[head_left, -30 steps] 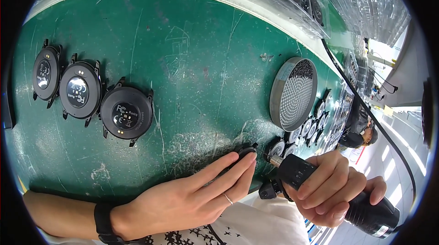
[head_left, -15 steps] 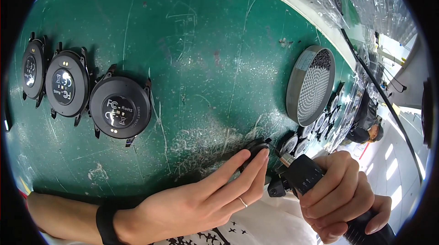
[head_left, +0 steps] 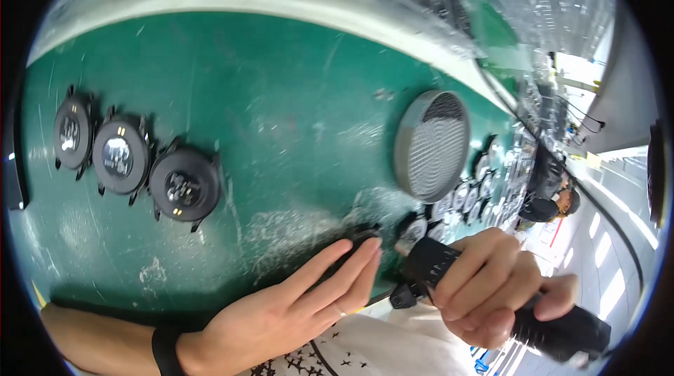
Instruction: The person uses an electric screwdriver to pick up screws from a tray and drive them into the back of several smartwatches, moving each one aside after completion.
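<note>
Right grip [head_left: 484,285] squeezes black tool [head_left: 434,261]; left grip [head_left: 281,306] touches dark watch [head_left: 362,235], can't tell if pinching.
Counter [head_left: 281,95] holds three big watches [head_left: 121,155], round dish [head_left: 405,151], small watches [head_left: 460,197] near tool.

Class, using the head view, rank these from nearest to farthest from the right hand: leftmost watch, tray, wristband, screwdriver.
1. Screwdriver: gripped in the right hand.
2. Tray: ahead, slightly left.
3. Wristband: left, near the lower edge.
4. Leftmost watch: far left.
</note>
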`<act>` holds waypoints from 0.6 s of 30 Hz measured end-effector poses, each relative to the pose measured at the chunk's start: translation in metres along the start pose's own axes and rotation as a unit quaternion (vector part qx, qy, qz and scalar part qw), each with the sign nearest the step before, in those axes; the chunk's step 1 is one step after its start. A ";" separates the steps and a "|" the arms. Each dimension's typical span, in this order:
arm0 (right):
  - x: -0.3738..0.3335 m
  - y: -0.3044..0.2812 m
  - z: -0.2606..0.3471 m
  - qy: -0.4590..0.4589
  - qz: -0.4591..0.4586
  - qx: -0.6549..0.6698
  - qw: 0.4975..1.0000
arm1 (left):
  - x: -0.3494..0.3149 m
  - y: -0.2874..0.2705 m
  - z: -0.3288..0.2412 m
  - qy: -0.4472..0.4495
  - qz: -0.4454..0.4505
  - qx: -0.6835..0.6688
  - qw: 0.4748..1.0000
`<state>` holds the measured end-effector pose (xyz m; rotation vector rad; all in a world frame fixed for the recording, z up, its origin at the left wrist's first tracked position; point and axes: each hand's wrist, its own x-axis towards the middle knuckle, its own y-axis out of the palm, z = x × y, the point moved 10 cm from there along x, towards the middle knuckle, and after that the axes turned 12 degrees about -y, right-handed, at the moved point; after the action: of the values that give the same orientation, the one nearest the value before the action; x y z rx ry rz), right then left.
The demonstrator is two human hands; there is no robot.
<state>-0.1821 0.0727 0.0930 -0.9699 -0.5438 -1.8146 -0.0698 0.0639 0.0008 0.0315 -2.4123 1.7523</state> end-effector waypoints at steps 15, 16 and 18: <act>-0.001 -0.065 -0.015 0.017 -0.152 -0.067 0.986 | 0.006 -0.001 0.000 0.010 -0.010 -0.025 1.000; -0.002 -0.065 -0.017 0.018 -0.152 -0.066 0.986 | 0.006 -0.001 0.001 0.007 -0.010 -0.029 1.000; 0.000 -0.065 -0.018 0.023 -0.154 -0.070 0.985 | 0.006 -0.001 0.002 0.007 -0.011 -0.040 0.999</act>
<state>-0.2478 0.0874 0.0864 -0.9760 -0.5698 -2.1704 -0.0758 0.0621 0.0023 0.0362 -2.4614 1.6394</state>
